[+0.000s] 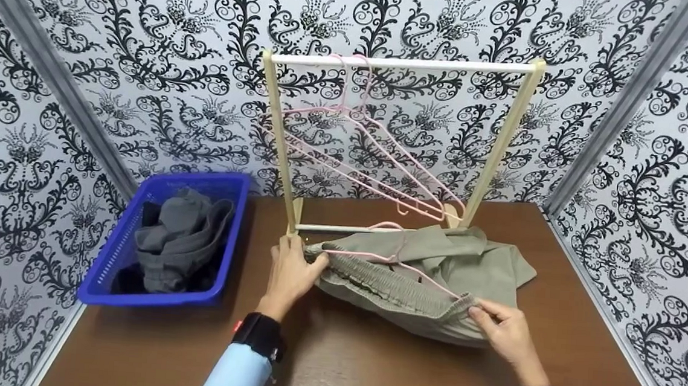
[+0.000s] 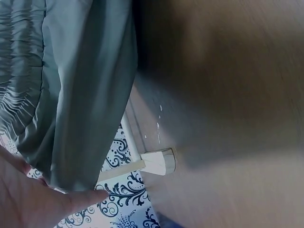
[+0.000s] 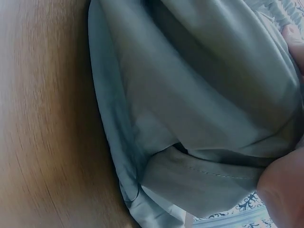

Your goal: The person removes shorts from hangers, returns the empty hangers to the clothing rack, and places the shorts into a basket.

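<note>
A pair of olive-grey shorts with a gathered elastic waistband hangs just above the table between my hands. Across the waistband opening lies a pink hanger, its arms reaching toward both ends and its hook pointing to the rack. My left hand pinches the left end of the waistband near the rack's left foot. At the right end, the thumb and fingers of my right hand pinch the band beside the hanger's tip. In the right wrist view, folds of cloth hide most of the hanger.
Behind the shorts stands a small rack with wooden posts and a white bar. Pink hangers hang from it. To the left, a blue basket contains dark grey clothes. Patterned walls enclose the brown table.
</note>
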### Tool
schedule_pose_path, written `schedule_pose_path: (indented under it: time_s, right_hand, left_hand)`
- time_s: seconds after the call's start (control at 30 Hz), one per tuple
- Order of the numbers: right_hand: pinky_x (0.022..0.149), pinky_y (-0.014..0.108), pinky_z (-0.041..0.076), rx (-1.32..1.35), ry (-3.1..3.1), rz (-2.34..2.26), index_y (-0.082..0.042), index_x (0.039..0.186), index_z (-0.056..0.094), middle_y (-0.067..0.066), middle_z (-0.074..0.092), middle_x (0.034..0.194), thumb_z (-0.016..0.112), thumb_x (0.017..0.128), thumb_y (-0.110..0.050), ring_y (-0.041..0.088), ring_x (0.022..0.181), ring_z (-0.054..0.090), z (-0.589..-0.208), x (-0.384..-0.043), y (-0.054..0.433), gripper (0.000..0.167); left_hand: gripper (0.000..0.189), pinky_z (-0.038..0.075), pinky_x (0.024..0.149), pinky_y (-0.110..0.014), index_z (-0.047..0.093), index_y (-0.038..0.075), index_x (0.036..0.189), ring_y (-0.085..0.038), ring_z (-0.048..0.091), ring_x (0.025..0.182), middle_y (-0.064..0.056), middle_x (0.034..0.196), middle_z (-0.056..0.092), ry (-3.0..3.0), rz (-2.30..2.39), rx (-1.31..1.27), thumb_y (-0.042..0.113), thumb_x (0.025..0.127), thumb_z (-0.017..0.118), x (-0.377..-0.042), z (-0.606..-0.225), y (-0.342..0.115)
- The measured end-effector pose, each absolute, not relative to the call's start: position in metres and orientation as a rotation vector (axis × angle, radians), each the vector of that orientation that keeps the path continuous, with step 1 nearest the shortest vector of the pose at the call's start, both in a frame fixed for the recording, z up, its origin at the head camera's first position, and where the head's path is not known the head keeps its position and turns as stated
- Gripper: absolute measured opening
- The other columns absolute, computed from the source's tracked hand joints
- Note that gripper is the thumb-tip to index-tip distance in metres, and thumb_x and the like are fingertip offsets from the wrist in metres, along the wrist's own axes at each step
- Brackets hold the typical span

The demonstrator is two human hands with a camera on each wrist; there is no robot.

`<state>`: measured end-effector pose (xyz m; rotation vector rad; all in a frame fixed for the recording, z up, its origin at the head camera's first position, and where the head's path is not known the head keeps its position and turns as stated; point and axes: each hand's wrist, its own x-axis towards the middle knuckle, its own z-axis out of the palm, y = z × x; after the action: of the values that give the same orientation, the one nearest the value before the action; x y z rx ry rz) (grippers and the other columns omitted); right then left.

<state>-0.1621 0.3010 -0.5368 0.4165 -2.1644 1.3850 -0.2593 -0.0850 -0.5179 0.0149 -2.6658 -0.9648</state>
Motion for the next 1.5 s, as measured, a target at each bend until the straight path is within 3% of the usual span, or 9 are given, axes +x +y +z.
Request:
schedule_pose_path:
  time_s: [0.33,0.6,0.77,1.03,1.2,1.27,1.33,1.43,1.5]
  right_hand:
    - [0.058,0.009,0.043,0.338,-2.181,1.282,0.003,0.086,0.075,-0.011,0.068,0.073,0.077,0.074,0.02,-0.006,0.063,0.055,-0.542,-0.168,0.302,0.021]
    - [0.073,0.007,0.046,0.292,-2.243,1.092,-0.004,0.093,0.079,0.004,0.078,0.086,0.088,0.07,0.003,-0.001,0.079,0.067,-0.542,-0.171,0.3,0.025]
    - [0.077,0.008,0.046,0.337,-2.227,0.981,-0.003,0.094,0.078,0.008,0.076,0.089,0.088,0.069,0.003,0.011,0.08,0.07,-0.543,-0.172,0.299,0.028]
    - [0.067,0.021,0.044,0.38,-2.247,0.935,-0.006,0.093,0.075,0.0,0.064,0.086,0.089,0.072,0.002,0.007,0.074,0.057,-0.544,-0.174,0.295,0.026]
    - [0.073,0.04,0.051,0.326,-2.314,0.874,-0.003,0.112,0.075,0.008,0.072,0.1,0.088,0.075,-0.004,0.024,0.088,0.069,-0.541,-0.174,0.29,0.039]
    - [0.081,0.036,0.053,0.35,-2.313,0.865,-0.002,0.116,0.074,0.012,0.073,0.102,0.086,0.076,-0.004,0.033,0.093,0.071,-0.539,-0.174,0.288,0.042]
    - [0.088,0.031,0.052,0.383,-2.299,0.87,-0.001,0.112,0.074,0.013,0.074,0.099,0.086,0.076,-0.002,0.037,0.093,0.071,-0.537,-0.175,0.286,0.038]
    - [0.077,0.021,0.047,0.408,-2.282,0.87,-0.005,0.096,0.073,0.005,0.067,0.084,0.086,0.076,-0.004,0.025,0.078,0.065,-0.536,-0.176,0.284,0.023]
    - [0.065,0.024,0.043,0.409,-2.273,0.876,-0.009,0.084,0.067,-0.001,0.058,0.077,0.086,0.076,-0.005,0.015,0.07,0.054,-0.535,-0.177,0.283,0.021]
  left_hand:
    - [0.048,0.045,0.09,-0.054,0.058,0.0,0.117,-0.043,0.051,0.1,-0.02,0.108,0.054,-2.614,-1.013,0.027,0.036,0.086,0.062,-0.257,-0.523,-0.094]
    - [0.027,0.043,0.084,-0.052,0.051,0.004,0.089,-0.04,0.05,0.09,-0.016,0.093,0.05,-2.537,-1.071,0.011,0.03,0.085,0.058,-0.257,-0.524,-0.096]
    - [0.023,0.044,0.083,-0.052,0.049,0.006,0.087,-0.038,0.051,0.087,-0.015,0.09,0.05,-2.514,-1.097,0.024,0.026,0.086,0.059,-0.256,-0.521,-0.096]
    - [0.018,0.048,0.085,-0.054,0.054,0.001,0.095,-0.04,0.058,0.092,-0.019,0.094,0.057,-2.435,-1.199,0.085,0.017,0.088,0.058,-0.254,-0.513,-0.093]
    - [0.018,0.049,0.087,-0.055,0.056,0.0,0.102,-0.043,0.06,0.095,-0.021,0.098,0.06,-2.362,-1.248,0.102,0.012,0.089,0.057,-0.253,-0.505,-0.088]
    - [0.017,0.048,0.086,-0.055,0.056,0.0,0.102,-0.043,0.06,0.094,-0.021,0.097,0.059,-2.341,-1.254,0.107,0.011,0.089,0.057,-0.252,-0.503,-0.087]
    - [0.017,0.048,0.086,-0.056,0.056,-0.001,0.103,-0.043,0.059,0.094,-0.021,0.098,0.059,-2.324,-1.257,0.104,0.009,0.089,0.057,-0.252,-0.501,-0.087]
    - [0.017,0.048,0.086,-0.056,0.056,-0.002,0.104,-0.044,0.059,0.094,-0.022,0.099,0.059,-2.316,-1.255,0.086,0.007,0.089,0.056,-0.253,-0.5,-0.086]
    - [0.018,0.048,0.086,-0.057,0.058,-0.003,0.105,-0.045,0.059,0.095,-0.023,0.099,0.06,-2.312,-1.247,0.062,0.005,0.089,0.055,-0.253,-0.501,-0.086]
